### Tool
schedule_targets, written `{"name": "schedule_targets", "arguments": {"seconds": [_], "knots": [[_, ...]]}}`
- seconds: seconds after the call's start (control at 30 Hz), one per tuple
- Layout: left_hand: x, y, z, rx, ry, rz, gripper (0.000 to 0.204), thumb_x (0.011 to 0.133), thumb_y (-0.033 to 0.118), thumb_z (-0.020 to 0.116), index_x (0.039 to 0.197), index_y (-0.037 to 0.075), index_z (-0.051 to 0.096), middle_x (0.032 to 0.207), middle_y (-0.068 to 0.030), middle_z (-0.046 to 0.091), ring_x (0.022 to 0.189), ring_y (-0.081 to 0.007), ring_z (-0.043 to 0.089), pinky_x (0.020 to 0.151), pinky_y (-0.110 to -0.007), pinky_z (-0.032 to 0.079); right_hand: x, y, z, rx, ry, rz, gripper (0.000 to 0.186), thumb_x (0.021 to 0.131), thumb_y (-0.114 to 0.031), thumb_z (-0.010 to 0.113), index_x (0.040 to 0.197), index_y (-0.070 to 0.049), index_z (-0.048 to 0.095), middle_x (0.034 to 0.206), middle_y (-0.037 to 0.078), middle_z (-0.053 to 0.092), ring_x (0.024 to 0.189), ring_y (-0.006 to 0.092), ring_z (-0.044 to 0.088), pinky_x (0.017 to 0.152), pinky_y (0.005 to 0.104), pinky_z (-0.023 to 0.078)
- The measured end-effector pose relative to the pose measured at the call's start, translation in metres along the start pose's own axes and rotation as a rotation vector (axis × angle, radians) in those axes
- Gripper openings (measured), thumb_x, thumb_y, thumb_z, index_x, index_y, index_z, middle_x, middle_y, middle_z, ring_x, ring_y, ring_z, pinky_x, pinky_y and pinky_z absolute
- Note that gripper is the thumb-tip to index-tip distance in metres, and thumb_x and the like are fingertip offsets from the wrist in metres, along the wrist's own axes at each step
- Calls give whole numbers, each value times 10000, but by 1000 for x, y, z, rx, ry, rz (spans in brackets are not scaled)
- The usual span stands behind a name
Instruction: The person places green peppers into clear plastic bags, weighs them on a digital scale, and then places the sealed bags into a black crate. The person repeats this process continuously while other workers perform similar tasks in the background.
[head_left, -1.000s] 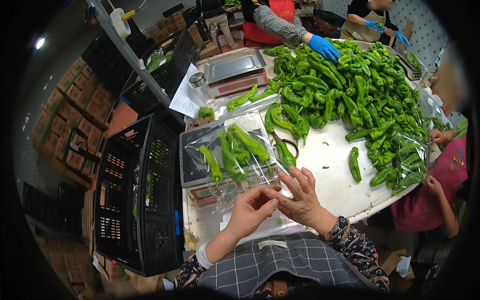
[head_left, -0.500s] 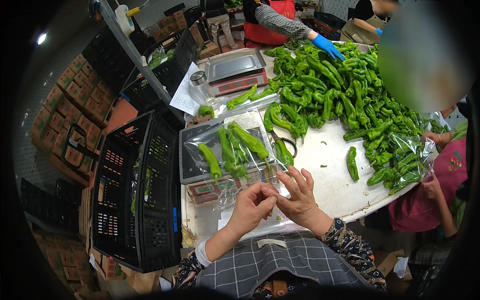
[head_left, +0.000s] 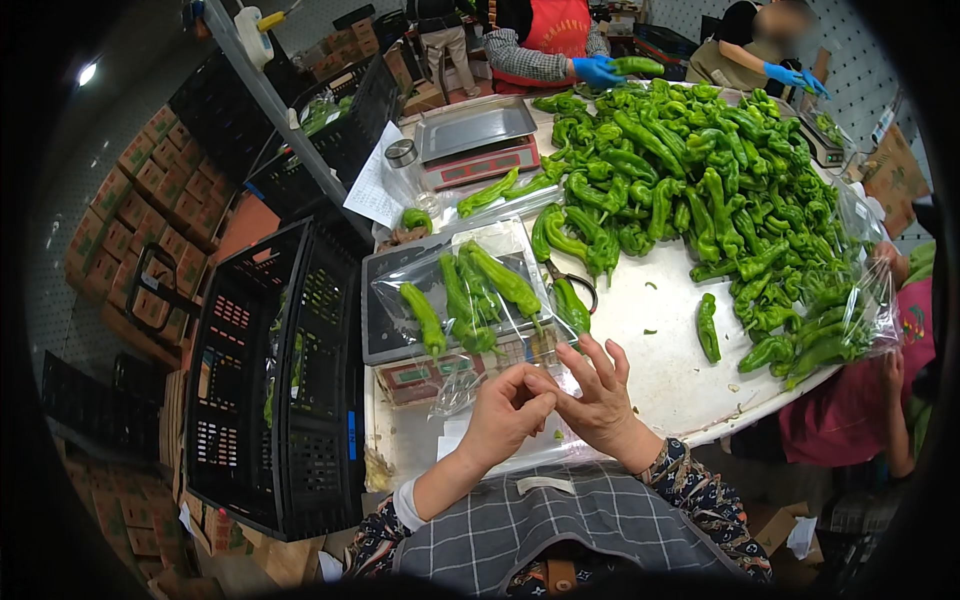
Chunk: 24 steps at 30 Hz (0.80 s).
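- Bagged green peppers (head_left: pixel 468 310) lie on the near scale (head_left: pixel 376 342), left of centre on the table (head_left: pixel 650 375), several of them inside a clear plastic bag (head_left: pixel 460 385) whose loose end hangs over the scale's near side.
- Both hands are just on the near side of that, fingertips meeting. Left hand (head_left: pixel 512 412) is curled with thumb and forefinger close together; can't tell if there's something thin pinched in there, tbh.
- Right hand (head_left: pixel 603 408) is pretty open, fingers fanned apart, its thumb side up against the left fingertips.
- Scissors (head_left: pixel 591 298) sit just right of the scale, partly hidden, with a single pepper (head_left: pixel 570 308) right beside the handle.
- One loose pepper (head_left: pixel 708 328) lies on its own further right.
- Huge pepper pile (head_left: pixel 690 170) covers the far right of the table.
- Far left there's a second scale (head_left: pixel 478 130), with a clear jar (head_left: pixel 408 180) and a sheet of paper (head_left: pixel 372 195) to its left.
- Black crates (head_left: pixel 260 390) stand left of the table.
- Across the far side, a co-worker's blue glove (head_left: pixel 597 72) has a pepper (head_left: pixel 637 66).
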<state>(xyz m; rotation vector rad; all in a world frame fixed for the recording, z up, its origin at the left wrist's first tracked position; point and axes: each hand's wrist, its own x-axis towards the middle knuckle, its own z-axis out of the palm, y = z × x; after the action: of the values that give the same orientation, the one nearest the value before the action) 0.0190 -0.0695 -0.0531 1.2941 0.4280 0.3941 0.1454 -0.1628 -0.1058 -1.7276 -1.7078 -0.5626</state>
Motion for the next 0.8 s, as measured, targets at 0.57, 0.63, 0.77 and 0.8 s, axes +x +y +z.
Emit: {"name": "schedule_targets", "arguments": {"seconds": [0.57, 0.63, 0.77, 0.8], "knots": [[3, -14, -5, -247, -83, -100, 273, 854, 231, 438, 968, 1, 531, 702, -45, 538, 596, -118, 538, 531, -240, 450, -7, 6, 22, 206, 94, 12, 496, 704, -173, 637, 1157, -304, 486, 1276, 49, 405, 1188, 224, 385, 993, 414, 207], [4, -19, -6, -255, -68, -112, 257, 813, 204, 490, 953, -8, 533, 721, -59, 549, 580, -133, 545, 518, -245, 460, -7, 7, 23, 194, 84, 16, 509, 703, -173, 638, 1168, -301, 473, 1273, 48, 409, 1182, 223, 392, 994, 413, 207], [6, -17, -1, -94, -42, -52, 173, 782, 84, 568, 934, 22, 515, 730, -29, 547, 588, -84, 530, 511, -210, 443, -9, 8, 29, 157, 88, 32, 489, 721, -169, 618, 1162, -328, 477, 1295, 37, 390, 1198, 221, 377, 993, 420, 204], [6, -16, 2, -67, -22, -30, 169, 777, 60, 580, 927, 26, 510, 731, -23, 547, 588, -72, 525, 508, -201, 437, -10, 8, 31, 142, 90, 34, 485, 727, -168, 610, 1162, -337, 477, 1302, 34, 384, 1202, 222, 373, 992, 423, 204]]}}
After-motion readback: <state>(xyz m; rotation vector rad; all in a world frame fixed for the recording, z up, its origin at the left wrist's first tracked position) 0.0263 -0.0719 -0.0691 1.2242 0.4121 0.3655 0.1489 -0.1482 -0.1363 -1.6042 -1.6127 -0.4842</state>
